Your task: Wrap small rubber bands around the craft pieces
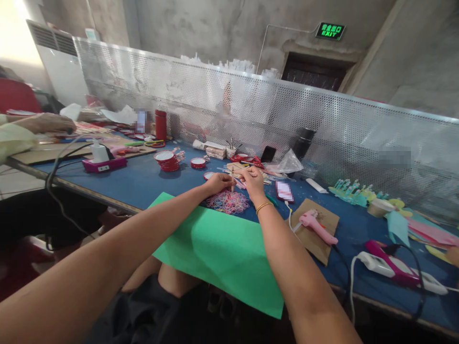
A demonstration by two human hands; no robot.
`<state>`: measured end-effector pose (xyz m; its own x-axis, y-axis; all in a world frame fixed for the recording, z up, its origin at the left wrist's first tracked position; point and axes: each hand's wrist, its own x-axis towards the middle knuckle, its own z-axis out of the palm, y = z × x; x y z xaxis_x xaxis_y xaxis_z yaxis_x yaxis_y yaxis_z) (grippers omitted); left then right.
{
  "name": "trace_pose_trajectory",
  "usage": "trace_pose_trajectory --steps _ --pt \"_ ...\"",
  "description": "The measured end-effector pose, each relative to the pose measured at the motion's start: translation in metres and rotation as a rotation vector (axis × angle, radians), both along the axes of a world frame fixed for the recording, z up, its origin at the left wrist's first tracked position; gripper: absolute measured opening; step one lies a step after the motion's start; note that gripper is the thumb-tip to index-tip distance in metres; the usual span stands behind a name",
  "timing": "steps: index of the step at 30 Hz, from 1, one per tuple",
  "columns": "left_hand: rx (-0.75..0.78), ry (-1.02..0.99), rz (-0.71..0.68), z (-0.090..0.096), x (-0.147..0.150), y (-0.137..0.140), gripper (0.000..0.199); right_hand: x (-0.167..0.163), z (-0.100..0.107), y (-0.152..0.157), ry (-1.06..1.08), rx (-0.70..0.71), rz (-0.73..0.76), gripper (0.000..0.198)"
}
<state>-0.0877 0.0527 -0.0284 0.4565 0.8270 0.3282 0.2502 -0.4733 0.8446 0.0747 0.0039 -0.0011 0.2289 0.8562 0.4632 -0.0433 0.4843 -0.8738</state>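
Note:
My left hand pinches a thin, light wooden stick, which stands roughly upright between my hands. Just right of it, my right hand has its fingertips pressed together near the stick; whatever they hold is too small to name. Beneath both hands lies a pile of thin, multicoloured loops, like small rubber bands. A green sheet covers the table's front edge and hangs towards my lap. More flat wooden sticks lie behind my hands.
To the right are a pink glue gun on brown cardboard and a purple power strip with cords. Red round tins stand left. A co-worker's hand is far left. A perforated metal divider runs behind.

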Motion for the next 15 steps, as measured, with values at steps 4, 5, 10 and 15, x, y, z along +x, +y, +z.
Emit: trace_pose_trajectory --steps 4,5,10,15 --pt "-0.01 -0.015 0.005 0.0004 0.0006 -0.0009 0.039 0.0026 -0.0003 0.0012 -0.012 -0.003 -0.007 0.018" --pt "-0.01 -0.015 0.011 0.001 0.0008 -0.0017 0.039 0.0038 -0.0006 0.0022 -0.011 -0.004 -0.022 0.018" --pt "-0.033 -0.019 0.002 0.0054 0.0017 -0.0062 0.039 0.0039 -0.0002 0.0027 0.002 0.01 -0.054 0.017" --pt "-0.003 0.006 -0.005 0.0071 0.0011 -0.0077 0.037 0.0016 0.0007 0.0007 -0.005 0.015 -0.016 0.016"
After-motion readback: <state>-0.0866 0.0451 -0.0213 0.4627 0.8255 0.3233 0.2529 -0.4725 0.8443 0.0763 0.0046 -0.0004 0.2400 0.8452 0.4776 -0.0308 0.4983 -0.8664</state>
